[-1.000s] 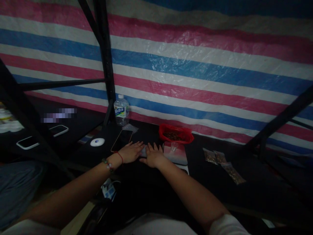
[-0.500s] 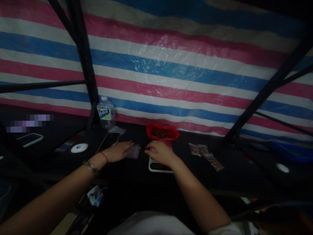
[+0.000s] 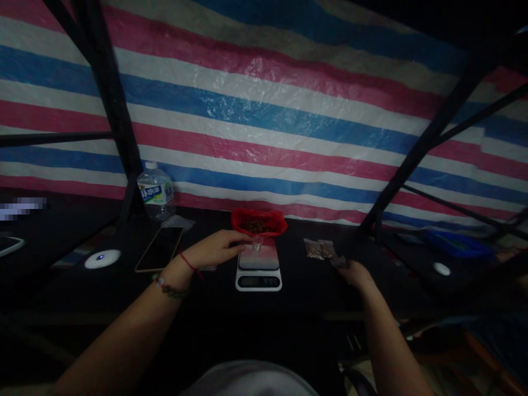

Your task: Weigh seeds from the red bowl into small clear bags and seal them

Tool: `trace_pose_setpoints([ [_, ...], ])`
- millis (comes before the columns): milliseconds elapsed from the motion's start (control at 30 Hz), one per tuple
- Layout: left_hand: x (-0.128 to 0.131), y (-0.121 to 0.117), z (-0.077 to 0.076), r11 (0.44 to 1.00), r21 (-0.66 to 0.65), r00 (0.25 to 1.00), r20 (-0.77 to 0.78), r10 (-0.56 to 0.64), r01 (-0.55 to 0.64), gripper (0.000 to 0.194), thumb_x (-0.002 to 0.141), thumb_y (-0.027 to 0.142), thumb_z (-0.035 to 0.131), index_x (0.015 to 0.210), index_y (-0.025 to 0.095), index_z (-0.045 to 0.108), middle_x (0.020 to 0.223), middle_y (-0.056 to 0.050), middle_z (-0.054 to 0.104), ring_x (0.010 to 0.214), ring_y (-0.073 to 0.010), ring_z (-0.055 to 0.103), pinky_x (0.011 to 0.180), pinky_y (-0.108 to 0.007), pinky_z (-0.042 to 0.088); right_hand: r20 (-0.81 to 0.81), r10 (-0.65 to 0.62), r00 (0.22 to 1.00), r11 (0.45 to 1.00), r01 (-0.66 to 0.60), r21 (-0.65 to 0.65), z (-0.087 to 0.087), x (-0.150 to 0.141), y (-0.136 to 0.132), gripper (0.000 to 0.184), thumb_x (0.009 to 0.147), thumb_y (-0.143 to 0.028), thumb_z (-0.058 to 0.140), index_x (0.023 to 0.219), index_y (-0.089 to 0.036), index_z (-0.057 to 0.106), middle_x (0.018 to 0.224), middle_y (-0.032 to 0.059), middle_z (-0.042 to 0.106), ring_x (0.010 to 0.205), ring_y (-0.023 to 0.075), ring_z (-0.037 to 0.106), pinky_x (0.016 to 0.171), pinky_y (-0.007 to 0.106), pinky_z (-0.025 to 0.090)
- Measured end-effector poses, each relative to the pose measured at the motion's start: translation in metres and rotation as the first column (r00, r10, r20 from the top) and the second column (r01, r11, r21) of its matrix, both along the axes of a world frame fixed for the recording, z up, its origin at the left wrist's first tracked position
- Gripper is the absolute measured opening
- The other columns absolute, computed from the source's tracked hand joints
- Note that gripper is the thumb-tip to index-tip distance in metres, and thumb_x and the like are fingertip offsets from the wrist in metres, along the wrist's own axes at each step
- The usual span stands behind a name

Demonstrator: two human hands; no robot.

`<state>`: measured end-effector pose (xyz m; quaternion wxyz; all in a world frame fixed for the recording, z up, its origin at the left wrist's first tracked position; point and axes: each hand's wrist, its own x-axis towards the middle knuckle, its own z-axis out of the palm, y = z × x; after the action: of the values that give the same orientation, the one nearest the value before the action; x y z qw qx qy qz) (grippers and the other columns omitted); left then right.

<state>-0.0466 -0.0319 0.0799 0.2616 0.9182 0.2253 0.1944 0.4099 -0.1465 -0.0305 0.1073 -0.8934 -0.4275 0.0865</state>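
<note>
Right of the digital scale (image 3: 259,264), I expect a light, pliable sachet (image 3: 339,262), edge-grippable; left hand (image 3: 217,248) spread, right hand (image 3: 357,276) pinch unclear.

White character 水 on the bottle label (image 3: 150,192), neighbouring characters unclear, scale display (image 3: 251,281) unreadable

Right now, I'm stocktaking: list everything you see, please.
scale: 1, white, centre
cup: 1, clear, on scale
bag: 1, red, behind scale
packets: 3, clear, right of scale
phones: 2, dark-screened, left
bottle: 1, clear, left
film: 1, clear, by bottle
rounded devices: 2, white, either side
blue object: 1, blue, right
sheet: 1, red-white-blue, behind
poles: several, black, both sides
tabletops: several, black, below
left hand: 1, bare, by cup
right hand: 1, bare, at packet
</note>
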Motion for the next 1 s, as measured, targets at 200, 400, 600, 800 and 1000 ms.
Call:
trace_pose_setpoints([
  [200, 0.024, -0.006, 0.01, 0.981, -0.191, 0.983, 0.173, 0.068, -0.034, 0.032, 0.086, 0.036, 0.053, 0.106, 0.016, 0.067, 0.106, -0.006, 0.07, 0.095, -0.0187, 0.064, 0.085, -0.028, 0.048, 0.008, 0.298, 0.955, 0.895, -0.282, 0.345, 0.038, -0.046, 0.009, 0.039, 0.073, -0.024, 0.062, 0.11, -0.012, 0.061, 0.106, 0.0159, 0.066, 0.094, 0.0248, 0.065, 0.083, 0.033, 0.049],
  [400, 0.038, -0.013, 0.012, 0.94, -0.34, 0.964, 0.243, 0.108, -0.02, 0.031, 0.084, 0.043, 0.054, 0.082, 0.014, 0.065, 0.076, -0.004, 0.068, 0.069, -0.0145, 0.062, 0.065, -0.023, 0.048, 0.172, 0.738, 0.652, 0.479, -0.686, 0.547, 0.101, -0.172, 0.029, 0.053, 0.073, -0.018, 0.062, 0.125, -0.019, 0.052, 0.119, 0.0109, 0.057, 0.111, 0.0233, 0.055, 0.098, 0.041, 0.043],
  [600, 0.031, -0.024, 0.005, 0.897, -0.441, 0.978, 0.18, 0.109, -0.018, 0.025, 0.08, 0.036, 0.056, 0.071, 0.013, 0.062, 0.068, -0.001, 0.064, 0.06, -0.0119, 0.058, 0.058, -0.021, 0.045, 0.157, 0.864, 0.479, 0.348, -0.793, 0.501, 0.113, -0.232, 0.028, 0.056, 0.073, -0.012, 0.062, 0.127, -0.02, 0.052, 0.12, 0.0091, 0.056, 0.111, 0.0205, 0.054, 0.099, 0.037, 0.043],
  [800, 0.027, -0.021, -0.013, 0.934, -0.323, 0.984, 0.04, 0.174, -0.152, 0.024, 0.078, 0.035, 0.056, 0.071, 0.014, 0.063, 0.064, 0.0, 0.062, 0.059, -0.0121, 0.056, 0.054, -0.019, 0.04, 0.068, 0.905, 0.419, 0.324, -0.785, 0.529, 0.097, -0.233, 0.027, 0.059, 0.072, -0.008, 0.061, 0.129, -0.021, 0.051, 0.122, 0.0095, 0.056, 0.112, 0.0204, 0.053, 0.099, 0.037, 0.043],
  [1000, 0.028, -0.025, -0.02, 0.944, -0.315, 0.994, 0.005, 0.106, -0.099, 0.02, 0.078, 0.028, 0.052, 0.07, 0.014, 0.065, 0.063, 0.0, 0.063, 0.059, -0.0121, 0.057, 0.055, -0.019, 0.039, 0.024, 0.924, 0.381, 0.312, -0.789, 0.53, 0.088, -0.23, 0.029, 0.06, 0.072, -0.009, 0.062, 0.13, -0.022, 0.052, 0.121, 0.0099, 0.056, 0.113, 0.0217, 0.053, 0.098, 0.039, 0.042],
])
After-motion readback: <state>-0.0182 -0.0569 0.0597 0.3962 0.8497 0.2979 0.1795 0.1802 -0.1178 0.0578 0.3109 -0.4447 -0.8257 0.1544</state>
